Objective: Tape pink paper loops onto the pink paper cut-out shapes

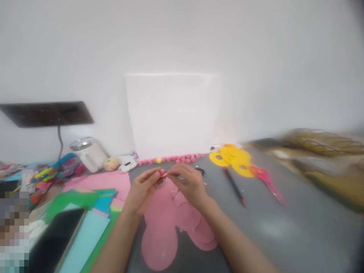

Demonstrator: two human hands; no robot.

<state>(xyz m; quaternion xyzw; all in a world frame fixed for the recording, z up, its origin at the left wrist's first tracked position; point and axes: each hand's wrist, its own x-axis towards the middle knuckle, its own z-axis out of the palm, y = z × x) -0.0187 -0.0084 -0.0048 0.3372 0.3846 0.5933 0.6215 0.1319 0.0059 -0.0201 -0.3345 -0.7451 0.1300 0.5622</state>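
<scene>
Between the fingertips of my left hand (146, 187) is a small pink roll (162, 173), like the pink pieces along the wall. My right hand (189, 182) is pinched close beside it, its fingertips meeting the roll's right side; whether they grip a part of it is too small to tell. Below both hands lie overlapping pink paper circles (159, 246) on the grey table (284, 242). A row of small pink rolls (184, 158) with one yellow roll (159, 160) runs behind my hands, at the foot of a white sheet (173, 113).
Yellow paper rings (233, 157), a dark pencil (235, 187) and pink scissors (269, 184) lie to the right. Coloured papers (85, 235) and a black phone (57, 239) are at the left, with a white container (89, 154) behind them. A basket-like object stands far right.
</scene>
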